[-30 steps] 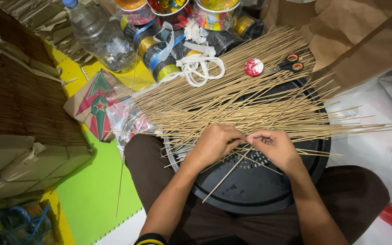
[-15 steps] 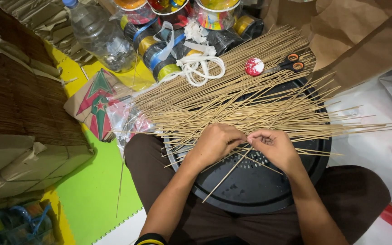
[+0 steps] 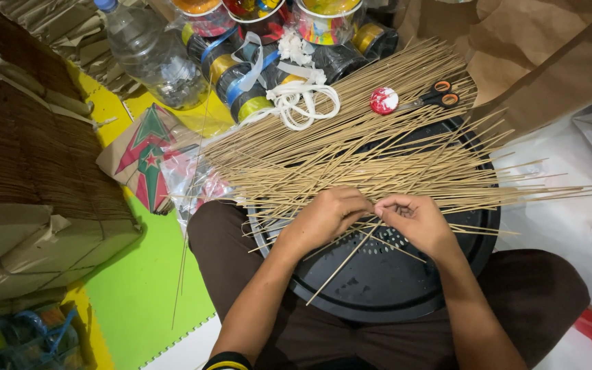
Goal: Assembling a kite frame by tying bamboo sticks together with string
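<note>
Thin stick (image 3: 342, 259) pinched btwn both hands' fingers (image 3: 378, 205).

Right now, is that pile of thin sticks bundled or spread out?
Spread out: the sticks fan loosely across the black tray, with no tie visible around them.

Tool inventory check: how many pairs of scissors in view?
1. The scissors, orange-and-black handles, lie at the far edge of the stick pile, beside the round red-and-white disc. More could be hidden under the sticks.

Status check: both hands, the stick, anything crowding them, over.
Left hand and right hand pinching one thin stick together. Black round tray on lap underneath. Loose stick pile crowds just beyond the knuckles.
</note>
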